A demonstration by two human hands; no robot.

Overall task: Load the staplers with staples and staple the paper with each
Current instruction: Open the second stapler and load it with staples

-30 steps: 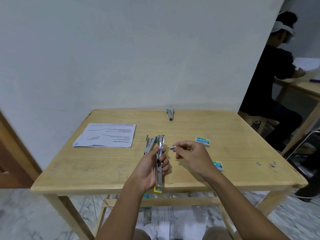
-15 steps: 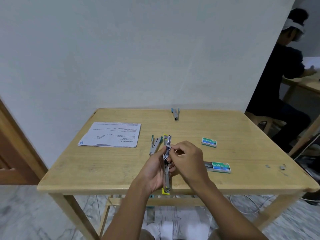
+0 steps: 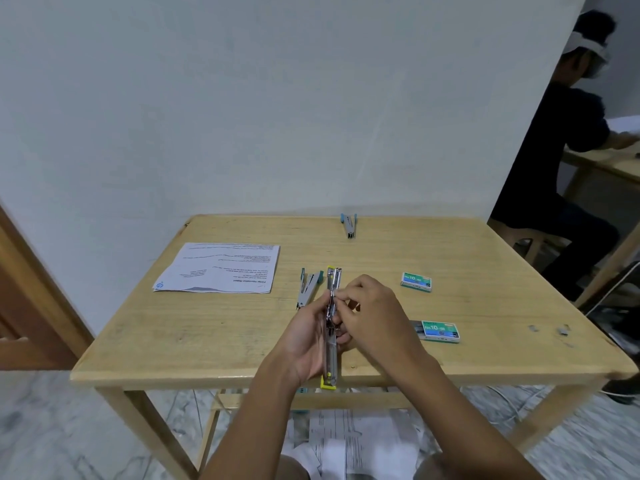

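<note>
Above the near edge of the bench, the left hand cradles a yellow stapler that is opened out long and straight, its yellow ends pointing away from and toward the person. The left fingers are curled round its metal middle from below. The right hand comes in from the side, and its fingers are pressed together in a pinch at the stapler's upper rail; whether a strip of staples sits between them I cannot tell. Just beyond the left hand a teal stapler lies on the wood, and a blue stapler lies well apart by the far edge. Printed paper lies flat at the far left. To the right sit two green staple boxes, one farther and one nearer, the nearer slid partly open. Another person sits at a second table behind.
</note>
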